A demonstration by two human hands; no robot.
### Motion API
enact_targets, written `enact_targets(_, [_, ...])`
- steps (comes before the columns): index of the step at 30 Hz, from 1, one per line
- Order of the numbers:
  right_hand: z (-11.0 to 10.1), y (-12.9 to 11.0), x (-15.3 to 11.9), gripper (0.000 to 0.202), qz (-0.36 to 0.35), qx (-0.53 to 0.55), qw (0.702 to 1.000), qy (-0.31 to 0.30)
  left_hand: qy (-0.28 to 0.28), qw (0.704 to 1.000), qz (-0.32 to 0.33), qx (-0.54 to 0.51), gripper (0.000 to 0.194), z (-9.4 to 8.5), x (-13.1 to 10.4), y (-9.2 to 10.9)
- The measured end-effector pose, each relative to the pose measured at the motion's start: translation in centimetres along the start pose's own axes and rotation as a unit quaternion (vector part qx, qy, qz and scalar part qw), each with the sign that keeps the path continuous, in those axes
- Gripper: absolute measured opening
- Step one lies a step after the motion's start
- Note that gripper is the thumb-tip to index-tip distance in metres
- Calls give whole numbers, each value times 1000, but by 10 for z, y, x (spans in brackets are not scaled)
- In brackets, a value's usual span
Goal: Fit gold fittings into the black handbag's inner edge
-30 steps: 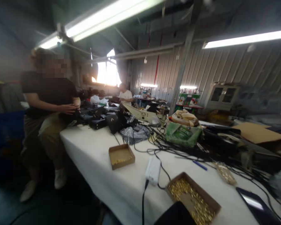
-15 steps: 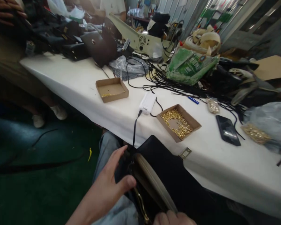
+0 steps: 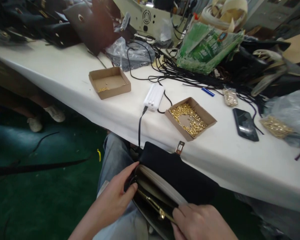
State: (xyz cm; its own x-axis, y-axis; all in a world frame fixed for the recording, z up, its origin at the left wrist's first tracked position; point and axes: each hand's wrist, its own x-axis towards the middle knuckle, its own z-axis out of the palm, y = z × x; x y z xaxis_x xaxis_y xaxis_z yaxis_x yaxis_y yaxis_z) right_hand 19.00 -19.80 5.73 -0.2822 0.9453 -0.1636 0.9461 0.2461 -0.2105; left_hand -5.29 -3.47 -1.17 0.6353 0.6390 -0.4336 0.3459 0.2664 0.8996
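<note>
A: What do the hands do?

B: The left hand [image 3: 115, 200] grips the left end of the black handbag [image 3: 175, 173], thumb on the mouth and fingers curled around the side. The right hand [image 3: 201, 221] is closed on the bag's near edge, pinching at the gold chain [image 3: 152, 206]; its fingertips are partly out of the picture, so I think it holds the chain, but I am not sure.

A: Where is the bag?

B: On the person's lap, just below the edge of the white table [image 3: 240, 166]. It is open, and its flap with a gold clasp [image 3: 179, 147] leans against the table edge.

A: And around the bag?

B: Just beyond it on the table stands a cardboard box of gold fittings [image 3: 190, 118]. Left of that lies a white power bank [image 3: 154, 96], its cable hanging down toward the bag. Farther left is a second box [image 3: 110, 81], almost empty. Right of the bag lies a black phone [image 3: 245, 124].
</note>
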Motion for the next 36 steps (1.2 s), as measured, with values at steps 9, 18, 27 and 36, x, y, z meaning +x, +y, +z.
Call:
enact_targets(9, [-22, 8, 3, 12, 86, 50, 991, -91, -64, 987, -32, -147, 53, -6, -3, -8])
enact_targets(18, [-44, 7, 22, 28, 123, 171, 970, -124, -37, 985, -26, -167, 56, -5, -4, -13])
enact_targets(27, [-69, 21, 53, 24, 315, 759, 568, -48, -33, 981, -31, -189, 54, 0, -11, -19])
enact_targets(36, [-58, 8, 63, 43, 333, 751, 568, -48, -43, 980, -20, -195, 52, 4, -3, -11])
